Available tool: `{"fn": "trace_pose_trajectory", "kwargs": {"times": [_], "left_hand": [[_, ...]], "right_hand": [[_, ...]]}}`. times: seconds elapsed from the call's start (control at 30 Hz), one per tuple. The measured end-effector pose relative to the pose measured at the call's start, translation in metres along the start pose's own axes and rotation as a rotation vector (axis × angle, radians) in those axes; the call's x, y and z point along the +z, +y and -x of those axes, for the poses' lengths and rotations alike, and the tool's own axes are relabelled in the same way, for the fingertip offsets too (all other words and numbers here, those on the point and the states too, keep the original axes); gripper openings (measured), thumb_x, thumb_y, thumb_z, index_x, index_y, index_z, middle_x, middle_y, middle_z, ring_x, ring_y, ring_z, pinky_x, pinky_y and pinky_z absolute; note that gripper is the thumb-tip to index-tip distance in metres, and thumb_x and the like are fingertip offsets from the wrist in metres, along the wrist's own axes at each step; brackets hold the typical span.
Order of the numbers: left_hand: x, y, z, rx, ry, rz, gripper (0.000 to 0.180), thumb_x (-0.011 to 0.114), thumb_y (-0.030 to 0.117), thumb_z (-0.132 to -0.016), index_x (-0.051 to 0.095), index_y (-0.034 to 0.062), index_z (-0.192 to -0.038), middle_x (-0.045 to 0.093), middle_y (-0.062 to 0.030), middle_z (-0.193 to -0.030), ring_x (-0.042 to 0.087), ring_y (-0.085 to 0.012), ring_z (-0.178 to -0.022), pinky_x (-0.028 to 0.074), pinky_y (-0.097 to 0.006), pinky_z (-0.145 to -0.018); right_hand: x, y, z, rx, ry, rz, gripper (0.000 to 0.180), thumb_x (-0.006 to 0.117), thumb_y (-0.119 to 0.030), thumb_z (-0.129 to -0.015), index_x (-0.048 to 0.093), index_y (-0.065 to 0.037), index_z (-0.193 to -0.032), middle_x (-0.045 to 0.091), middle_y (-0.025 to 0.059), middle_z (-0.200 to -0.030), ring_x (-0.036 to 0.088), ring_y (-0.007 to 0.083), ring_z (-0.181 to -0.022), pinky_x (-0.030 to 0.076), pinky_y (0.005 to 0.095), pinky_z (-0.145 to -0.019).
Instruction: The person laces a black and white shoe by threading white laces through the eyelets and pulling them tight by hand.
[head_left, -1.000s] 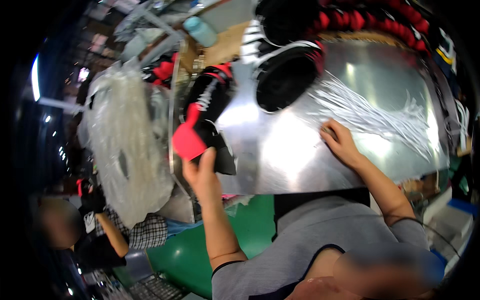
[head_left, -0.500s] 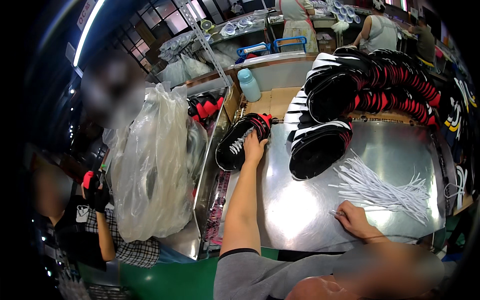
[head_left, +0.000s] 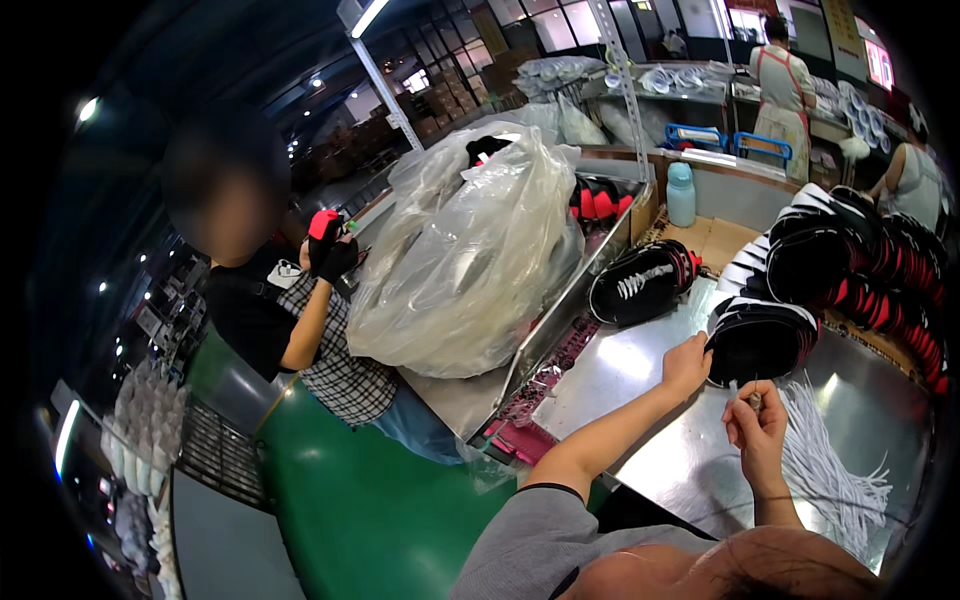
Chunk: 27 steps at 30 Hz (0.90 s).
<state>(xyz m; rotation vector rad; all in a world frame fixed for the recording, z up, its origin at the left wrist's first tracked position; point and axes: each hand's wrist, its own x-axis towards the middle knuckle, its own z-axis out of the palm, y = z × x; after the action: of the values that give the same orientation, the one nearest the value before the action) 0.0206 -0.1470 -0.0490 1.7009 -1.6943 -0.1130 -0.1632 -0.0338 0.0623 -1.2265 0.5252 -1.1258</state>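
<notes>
The near black shoe upper [head_left: 755, 345], with white side stripes and red at its far end, lies at the front of a stacked row. My left hand [head_left: 687, 364] is closed, its fingertips gripping that upper's left edge. Just in front of the upper, my right hand [head_left: 760, 428] is closed in a pinch around a small thin tool with a pale tip and brownish end; its exact kind is too small to make out. A bundle of white shoelaces [head_left: 825, 470] lies right beside that hand. Farther left sits a black shoe [head_left: 640, 285] laced in white, touched by neither hand.
Rows of stacked shoe uppers [head_left: 885, 265] fill the right back of the metal table [head_left: 625, 370]. A light-blue bottle [head_left: 680, 195] stands behind. Left of the metal divider, a big clear plastic bag [head_left: 470, 270] lies near a co-worker in a black glove [head_left: 335, 262] holding a black-and-red piece.
The view has swung left. My left hand has let go of the laced shoe and moved right to the near stacked upper. My right hand has come up close to that upper, still holding the small tool.
</notes>
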Motion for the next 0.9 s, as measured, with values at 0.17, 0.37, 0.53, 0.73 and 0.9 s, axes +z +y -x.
{"fn": "trace_pose_trajectory", "kwargs": {"times": [0.17, 0.37, 0.53, 0.73, 0.9], "left_hand": [[-0.071, 0.043, 0.014, -0.043, 0.258, 0.453, 0.012, 0.066, 0.010, -0.088, 0.059, 0.0068, -0.098, 0.063, -0.0154, -0.093, 0.064, -0.0383, -0.085, 0.049, -0.045, -0.071], [-0.149, 0.077, 0.129, 0.598, 0.408, 0.213, 0.040, 0.065, -0.002, -0.063, 0.064, 0.0013, -0.102, 0.064, -0.0140, -0.107, 0.063, -0.0336, -0.103, 0.049, -0.044, -0.082], [-0.076, 0.101, 0.189, 0.435, -0.345, 0.051, 0.049, 0.062, 0.003, -0.069, 0.059, -0.0030, -0.117, 0.058, -0.0237, -0.122, 0.053, -0.0381, -0.114, 0.038, -0.050, -0.100], [-0.114, 0.068, 0.158, 0.341, -0.155, 0.247, 0.032, 0.072, 0.008, -0.083, 0.062, 0.0012, -0.112, 0.061, -0.0186, -0.117, 0.057, -0.0367, -0.111, 0.043, -0.047, -0.096], [-0.150, 0.033, 0.117, 0.439, -0.187, -0.201, 0.021, 0.073, 0.016, -0.087, 0.064, 0.0021, -0.100, 0.064, -0.0153, -0.099, 0.061, -0.0346, -0.093, 0.046, -0.046, -0.085]], "right_hand": [[-0.014, -0.018, 0.017, -0.038, 0.174, -0.009, 0.018, 0.056, -0.003, -0.097, 0.057, 0.001, -0.115, 0.066, 0.0105, -0.096, 0.068, 0.0119, -0.073, 0.041, 0.0174, -0.044], [-0.073, -0.010, 0.056, -0.047, 0.284, 0.122, 0.010, 0.060, -0.009, -0.098, 0.058, -0.003, -0.105, 0.067, 0.0041, -0.081, 0.046, 0.0017, -0.047, 0.029, 0.0163, -0.040], [-0.049, -0.039, 0.074, 0.074, 0.424, 0.288, 0.011, 0.063, -0.013, -0.096, 0.059, -0.003, -0.100, 0.063, 0.0028, -0.069, 0.037, 0.0008, -0.042, 0.025, 0.0175, -0.038], [-0.049, -0.112, 0.104, -0.323, -0.304, -0.455, 0.013, 0.062, -0.010, -0.096, 0.053, -0.001, -0.100, 0.067, 0.0067, -0.066, 0.047, 0.0048, -0.037, 0.027, 0.0186, -0.034], [-0.037, -0.056, 0.080, 0.130, -0.119, -0.279, 0.008, 0.061, -0.012, -0.099, 0.058, -0.005, -0.097, 0.069, 0.0083, -0.083, 0.042, 0.0039, -0.046, 0.031, 0.0182, -0.044]]}}
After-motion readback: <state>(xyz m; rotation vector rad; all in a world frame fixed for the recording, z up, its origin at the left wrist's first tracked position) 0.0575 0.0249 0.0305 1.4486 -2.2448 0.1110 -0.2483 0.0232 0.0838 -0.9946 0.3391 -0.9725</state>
